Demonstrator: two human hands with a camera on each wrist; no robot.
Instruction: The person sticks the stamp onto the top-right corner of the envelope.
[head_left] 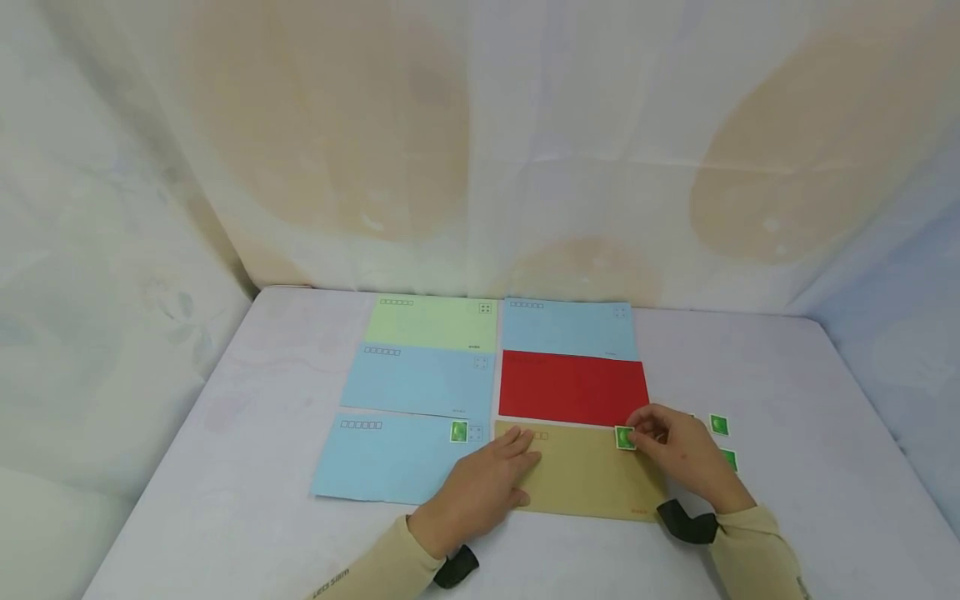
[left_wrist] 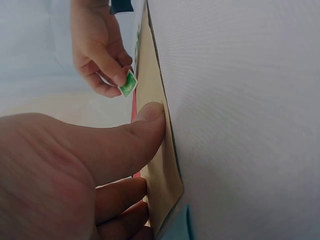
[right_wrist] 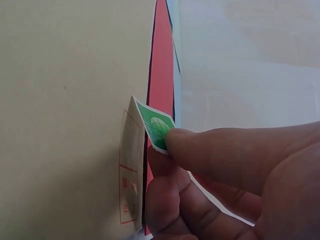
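Note:
A green postage stamp (head_left: 624,437) with a white border is pinched between the thumb and fingers of my right hand (head_left: 686,450). It is held at the upper right corner of a brown envelope (head_left: 592,479), close over the printed red stamp box (right_wrist: 129,195) in the right wrist view. My left hand (head_left: 480,487) rests on that envelope's left part, fingers straight and thumb (left_wrist: 145,132) pressed near its lower edge. Left of it lies a light blue envelope (head_left: 382,467) with a green stamp (head_left: 459,431) beside its printed squares.
Behind the brown envelope lies a red envelope (head_left: 573,387), then a blue one (head_left: 566,329). In the left column are another blue envelope (head_left: 420,379) and a pale green one (head_left: 431,323). Loose green stamps (head_left: 719,425) lie right of my right hand. Patterned cloth (head_left: 525,167) hangs behind the table.

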